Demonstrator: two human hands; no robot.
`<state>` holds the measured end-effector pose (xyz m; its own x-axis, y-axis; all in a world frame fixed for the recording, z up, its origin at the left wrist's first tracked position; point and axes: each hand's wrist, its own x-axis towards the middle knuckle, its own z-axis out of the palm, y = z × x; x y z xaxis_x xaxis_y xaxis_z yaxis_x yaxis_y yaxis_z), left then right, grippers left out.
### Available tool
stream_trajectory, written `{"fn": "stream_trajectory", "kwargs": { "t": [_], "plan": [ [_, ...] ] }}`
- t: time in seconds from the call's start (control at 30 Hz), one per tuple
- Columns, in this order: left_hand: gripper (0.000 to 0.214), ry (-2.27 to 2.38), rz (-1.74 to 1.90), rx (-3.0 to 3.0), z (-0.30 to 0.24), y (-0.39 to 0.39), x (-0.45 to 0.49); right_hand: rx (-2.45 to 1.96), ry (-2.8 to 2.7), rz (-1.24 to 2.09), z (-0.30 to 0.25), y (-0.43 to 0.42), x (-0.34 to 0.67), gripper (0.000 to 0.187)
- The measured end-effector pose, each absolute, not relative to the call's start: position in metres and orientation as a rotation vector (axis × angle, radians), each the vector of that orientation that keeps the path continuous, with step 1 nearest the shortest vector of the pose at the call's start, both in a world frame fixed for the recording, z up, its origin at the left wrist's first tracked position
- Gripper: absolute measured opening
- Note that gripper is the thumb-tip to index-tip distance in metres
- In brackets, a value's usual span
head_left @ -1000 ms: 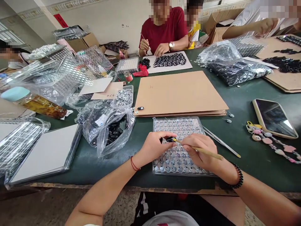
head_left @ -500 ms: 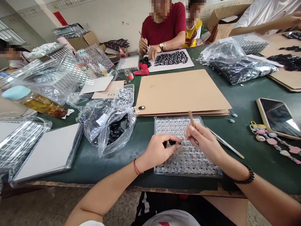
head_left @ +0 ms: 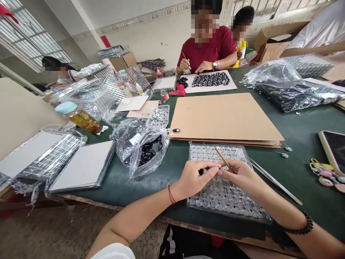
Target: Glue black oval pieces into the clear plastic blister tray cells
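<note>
My left hand [head_left: 195, 180] is closed, thumb and forefinger pinching a small black piece [head_left: 201, 172] that is mostly hidden. My right hand [head_left: 244, 178] grips a thin wooden stick [head_left: 221, 156], which slants up and left out of the fingers. The fingertips of both hands meet over a clear plastic tray [head_left: 229, 205]. Rows of small round metal-and-clear pieces fill this tray, partly covered by my hands. Close to my right wrist lies a pair of long metal tweezers [head_left: 277, 183].
Brown cardboard sheets [head_left: 223, 117] lie beyond the tray. To the left are an open bag of black pieces [head_left: 151, 151], a box of small silver parts [head_left: 159, 116], white boards [head_left: 83, 165] and a bottle [head_left: 81, 117]. A phone [head_left: 334, 151] sits at right. A co-worker [head_left: 207, 50] works opposite.
The camera view has shifted, so the table appears lower and further right. My right hand has come in to touch my left fingertips, and the stick now leans more to the left.
</note>
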<state>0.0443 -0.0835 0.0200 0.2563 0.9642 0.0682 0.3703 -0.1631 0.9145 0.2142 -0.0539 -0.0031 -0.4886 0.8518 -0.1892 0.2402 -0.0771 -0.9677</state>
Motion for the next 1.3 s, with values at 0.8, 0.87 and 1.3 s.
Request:
{"fn": "stream_trajectory", "kwargs": {
  "t": [0.8, 0.87, 1.3],
  "plan": [
    [0.032, 2.323, 0.437, 2.051, -0.004, -0.002, -0.064, -1.252, -1.443, 1.667, -0.001, -0.056, 0.217, 0.034],
    [0.037, 2.328, 0.433, 2.030, -0.003, -0.001, -0.064, -1.249, -1.434, 1.653, -0.003, -0.054, 0.217, 0.035],
    [0.021, 2.286, 0.861, 1.812, 0.028, 0.008, -0.080, -1.237, -1.485, 1.627, 0.000, -0.057, 0.215, 0.032]
  ]
}}
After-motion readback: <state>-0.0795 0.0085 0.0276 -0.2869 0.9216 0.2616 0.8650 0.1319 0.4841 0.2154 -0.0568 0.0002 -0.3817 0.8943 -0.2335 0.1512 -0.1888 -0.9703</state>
